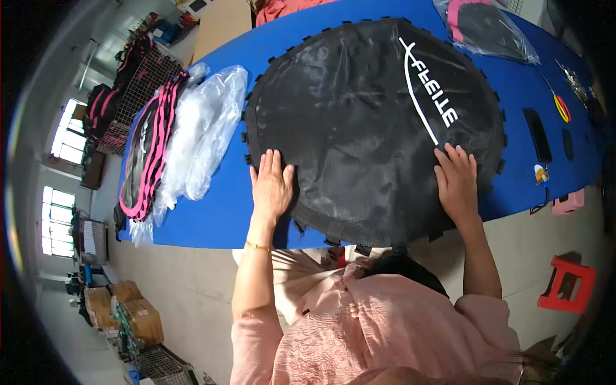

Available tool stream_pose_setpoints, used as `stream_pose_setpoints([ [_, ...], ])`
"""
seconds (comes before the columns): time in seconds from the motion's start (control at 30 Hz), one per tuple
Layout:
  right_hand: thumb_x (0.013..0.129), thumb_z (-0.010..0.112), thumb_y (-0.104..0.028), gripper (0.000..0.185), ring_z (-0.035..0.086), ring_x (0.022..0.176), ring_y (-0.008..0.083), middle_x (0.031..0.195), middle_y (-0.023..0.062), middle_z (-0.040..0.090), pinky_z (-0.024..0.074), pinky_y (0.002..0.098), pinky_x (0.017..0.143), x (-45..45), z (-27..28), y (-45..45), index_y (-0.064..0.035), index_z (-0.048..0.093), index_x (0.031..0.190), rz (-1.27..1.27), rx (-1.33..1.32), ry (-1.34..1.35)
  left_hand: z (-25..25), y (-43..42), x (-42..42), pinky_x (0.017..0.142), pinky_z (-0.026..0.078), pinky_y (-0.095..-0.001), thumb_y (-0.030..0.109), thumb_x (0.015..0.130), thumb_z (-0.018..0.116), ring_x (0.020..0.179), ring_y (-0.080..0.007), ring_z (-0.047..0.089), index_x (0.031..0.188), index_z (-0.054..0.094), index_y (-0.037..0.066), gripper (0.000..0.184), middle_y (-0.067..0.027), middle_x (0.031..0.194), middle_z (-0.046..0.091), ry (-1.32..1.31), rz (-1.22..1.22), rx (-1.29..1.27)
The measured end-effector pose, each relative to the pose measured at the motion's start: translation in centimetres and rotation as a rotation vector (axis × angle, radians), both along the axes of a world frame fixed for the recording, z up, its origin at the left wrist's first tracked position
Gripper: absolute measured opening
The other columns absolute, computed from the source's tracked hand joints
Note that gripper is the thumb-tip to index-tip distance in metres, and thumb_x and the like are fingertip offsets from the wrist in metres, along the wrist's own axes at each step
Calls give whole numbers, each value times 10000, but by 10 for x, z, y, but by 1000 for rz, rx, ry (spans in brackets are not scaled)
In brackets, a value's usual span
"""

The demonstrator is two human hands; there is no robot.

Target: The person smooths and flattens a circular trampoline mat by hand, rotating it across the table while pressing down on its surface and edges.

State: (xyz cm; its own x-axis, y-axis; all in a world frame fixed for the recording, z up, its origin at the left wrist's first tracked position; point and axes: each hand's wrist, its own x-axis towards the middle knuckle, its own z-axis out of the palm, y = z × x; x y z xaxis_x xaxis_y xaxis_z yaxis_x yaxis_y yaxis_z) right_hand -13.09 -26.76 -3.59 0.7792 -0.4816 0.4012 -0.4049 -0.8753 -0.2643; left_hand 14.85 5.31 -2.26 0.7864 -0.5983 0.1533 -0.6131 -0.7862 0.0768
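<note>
A large round black mesh mat (359,128) with small tabs around its rim and white lettering lies spread on the blue table (192,231). My left hand (271,186) rests flat at the mat's left edge, fingers stretched forward. On the right part of the mat, just below the white lettering (436,96), my right hand (457,183) lies with its fingers slightly spread. Neither hand grips anything. Along the near edge, some of the rim tabs hang over the table's side.
Clear plastic bags (208,128) and a stack of pink-and-black mats (151,154) lie at the left. A bagged pink-and-black piece (487,29) sits at the far right. A phone (537,135), keys (541,173) and scissors (561,106) lie rightward. A red stool (568,282) stands on the floor.
</note>
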Motion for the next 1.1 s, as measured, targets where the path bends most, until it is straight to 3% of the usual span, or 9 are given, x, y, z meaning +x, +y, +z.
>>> stream_pose_setpoints([
  [0.23,1015,560,-176,359,495,1353,436,1403,224,592,304,598,1190,0,14,1,-19,640,1328,39,33,-4,-5,-35,108,1254,177,-624,485,1095,356,1561,-330,287,1596,370,55,661,-147,1679,335,32,116,54],
  [0.47,1015,573,-172,360,473,1372,419,1433,208,563,292,594,1206,0,17,0,-34,631,1343,18,60,61,-19,-79,158,1237,169,-666,489,1087,350,1567,-307,282,1601,363,71,663,-128,1687,327,19,202,28],
  [0.67,1024,585,-182,360,464,1386,402,1473,172,533,276,590,1216,0,13,-1,-53,629,1356,15,54,39,-3,-158,84,1228,180,-669,404,1061,447,1515,-284,372,1501,468,49,567,-151,1600,449,-46,-173,-20],
  [0.87,1026,574,-179,360,468,1388,396,1458,184,550,274,586,1216,0,13,-2,-44,641,1352,21,67,35,-7,-219,-18,1253,137,-637,416,1070,436,1534,-304,340,1518,462,21,597,-177,1609,435,45,-510,-151],
  [0.93,1026,571,-185,358,470,1386,399,1453,188,556,276,586,1214,0,15,-1,-35,647,1341,29,78,24,-3,-217,-21,1258,120,-632,415,1078,419,1541,-292,332,1519,470,27,589,-165,1616,432,42,-508,-137],
  [1.1,1024,570,-204,358,486,1369,414,1430,208,583,286,587,1207,-2,16,-2,-7,671,1306,43,104,-15,-2,-156,57,1236,153,-669,405,1083,411,1536,-271,351,1544,451,72,570,-126,1628,429,-48,-188,11],
])
